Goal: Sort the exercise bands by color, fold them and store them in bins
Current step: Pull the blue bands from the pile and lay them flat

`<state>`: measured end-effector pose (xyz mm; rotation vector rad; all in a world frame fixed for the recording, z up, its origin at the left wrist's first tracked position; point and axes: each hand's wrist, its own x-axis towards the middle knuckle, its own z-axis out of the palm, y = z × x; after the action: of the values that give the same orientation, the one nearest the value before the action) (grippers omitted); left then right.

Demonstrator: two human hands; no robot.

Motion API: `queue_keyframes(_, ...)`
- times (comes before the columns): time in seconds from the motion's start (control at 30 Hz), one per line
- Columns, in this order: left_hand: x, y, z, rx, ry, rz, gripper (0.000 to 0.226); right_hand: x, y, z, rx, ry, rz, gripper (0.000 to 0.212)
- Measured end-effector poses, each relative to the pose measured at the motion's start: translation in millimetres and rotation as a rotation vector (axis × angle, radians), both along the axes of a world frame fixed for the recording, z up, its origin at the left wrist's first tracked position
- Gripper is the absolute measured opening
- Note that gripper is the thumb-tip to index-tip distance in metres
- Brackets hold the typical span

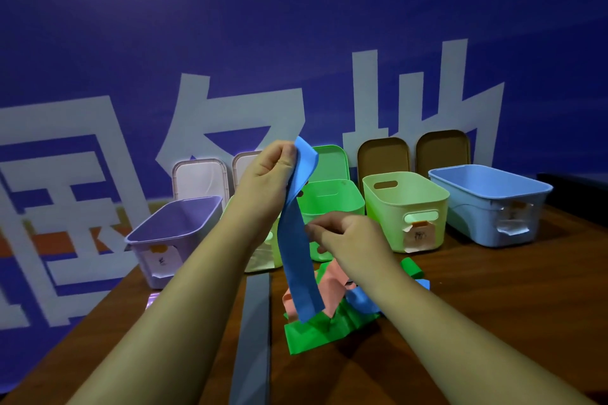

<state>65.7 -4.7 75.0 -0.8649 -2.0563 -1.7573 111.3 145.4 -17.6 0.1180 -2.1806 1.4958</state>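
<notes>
A long blue band (297, 250) hangs in the air over the table. My left hand (268, 171) grips its top end, raised high. My right hand (345, 235) pinches the band's edge halfway down. Under it lies a pile of bands: a green band (312, 332), a pink band (330, 286) and another blue band (360, 301). A grey band (251, 332) lies flat and straight to the left. Behind stand bins in a row: purple bin (171, 227), green bin (332, 200), pale yellow bin (408, 204), blue bin (493, 200).
A pale green bin (263, 260) is mostly hidden behind my left arm. Lids lean on the blue banner wall behind the bins: white lid (200, 179), green lid (332, 163), brown lids (383, 154). A folded green piece (411, 266) lies by the yellow bin. Wooden table (493, 306).
</notes>
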Motion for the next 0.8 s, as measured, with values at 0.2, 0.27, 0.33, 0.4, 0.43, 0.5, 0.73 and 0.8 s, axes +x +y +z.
queue_keyframes(0.2,-0.5,-3.7,-9.3,0.023,-0.026,0.023,0.037,-1.7,-12.2,-3.0,0.014,-0.024,0.007,0.012)
queue_keyframes(0.27,-0.2,-3.7,-10.9,0.053,-0.052,0.030,0.037,-1.9,-17.0,-5.9,-0.002,-0.024,0.026,0.015)
queue_keyframes(0.33,-0.7,-3.3,-12.6,0.059,-0.065,0.035,0.037,-2.1,-20.9,-8.0,-0.019,-0.023,0.037,0.015)
queue_keyframes(0.4,-1.6,-3.4,-15.2,0.063,-0.062,0.031,0.036,-1.3,-22.8,-7.8,-0.011,-0.015,0.028,0.012)
queue_keyframes(0.43,-2.7,-4.1,-16.8,0.065,-0.060,0.032,0.036,-1.2,-23.2,-7.6,0.000,-0.009,0.020,0.009)
queue_keyframes(0.5,-4.0,-6.7,-19.7,0.071,-0.063,0.040,0.034,-2.0,-23.1,-8.9,0.017,0.002,0.007,0.004)
queue_keyframes(0.73,-9.9,-19.5,-30.3,0.105,-0.109,0.079,0.036,-0.7,-14.5,-11.0,0.044,0.003,-0.020,0.006)
queue_keyframes(0.8,-12.4,-22.2,-33.9,0.100,-0.132,0.090,0.034,-0.5,-13.0,-11.7,0.106,0.002,-0.035,0.007)
